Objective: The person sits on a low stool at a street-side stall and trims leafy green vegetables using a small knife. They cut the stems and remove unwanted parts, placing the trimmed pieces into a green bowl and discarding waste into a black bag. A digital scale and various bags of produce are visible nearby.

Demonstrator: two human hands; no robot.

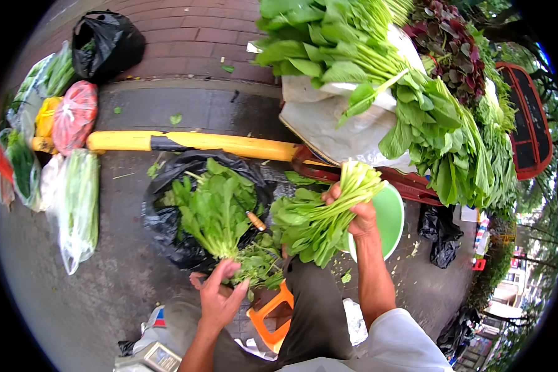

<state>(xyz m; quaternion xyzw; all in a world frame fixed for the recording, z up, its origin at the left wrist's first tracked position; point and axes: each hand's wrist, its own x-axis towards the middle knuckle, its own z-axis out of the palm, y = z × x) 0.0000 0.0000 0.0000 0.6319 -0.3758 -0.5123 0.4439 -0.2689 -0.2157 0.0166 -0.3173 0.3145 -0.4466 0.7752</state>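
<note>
My right hand [361, 214] is wrapped round a bunch of leafy greens [313, 226], its pale stems pointing up to the right and its leaves hanging to the left. My left hand [220, 292] has its fingers apart, just below the root end of other leafy greens [220, 208]. These lie in a spread black plastic bag [161, 232]. Beside my left fingers is a heap of small loose leaves [258, 263]. A short wooden handle [255, 221] lies on the greens at the bag's right side. Behind my right hand stands a light green basin [390, 220], partly hidden.
A yellow and black pole [229, 144] lies across the ground beyond the bag. Greens are piled on a red cart [409, 180] at the upper right. Filled bags [77, 208] stand at the left, with a black bag [108, 46] behind. An orange stool [273, 317] is between my legs.
</note>
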